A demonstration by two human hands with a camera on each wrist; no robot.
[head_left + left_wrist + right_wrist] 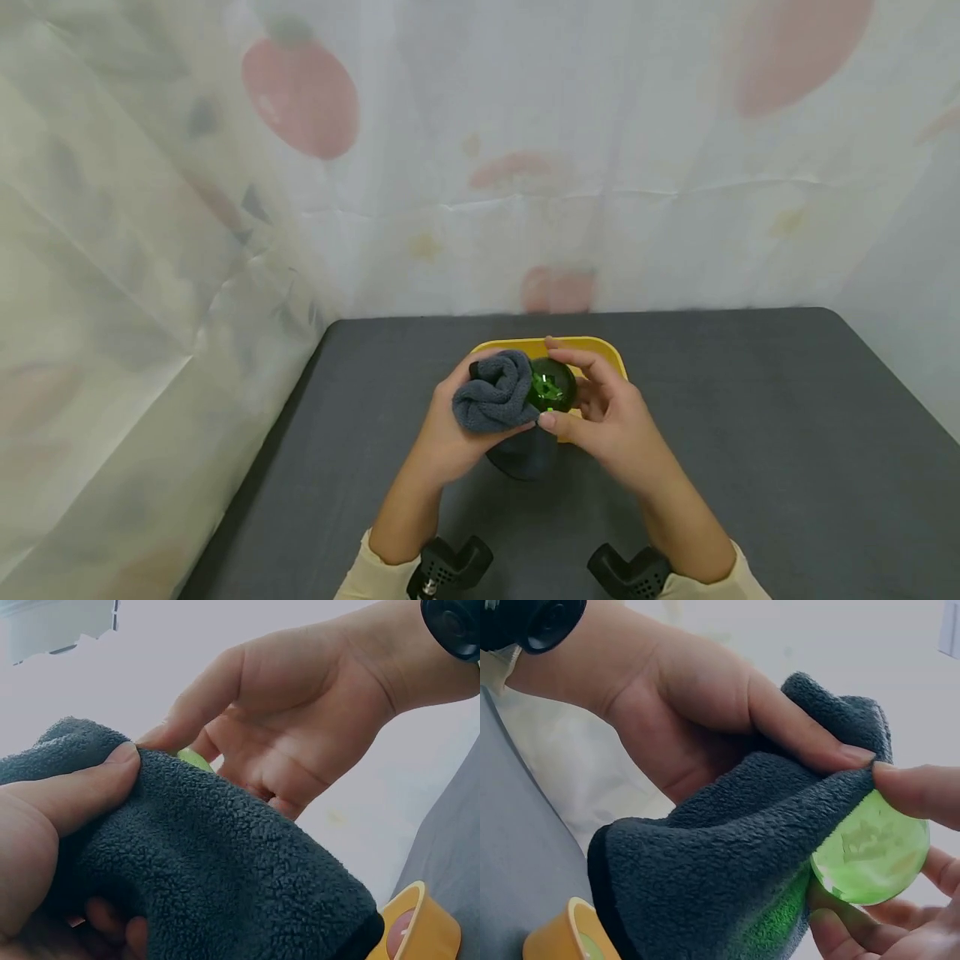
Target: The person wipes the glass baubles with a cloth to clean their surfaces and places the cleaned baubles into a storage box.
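The left hand [450, 437] bunches a grey fleece cloth [495, 392] in a curled grip, pressing it against a green glass ball [553, 385]. The right hand [611, 421] pinches that ball between thumb and fingers [919, 791]. Both are held above a yellow tray [600, 348] on the dark worktop [750, 433]

Soft even light, edges perhaps blurred — faint shadows
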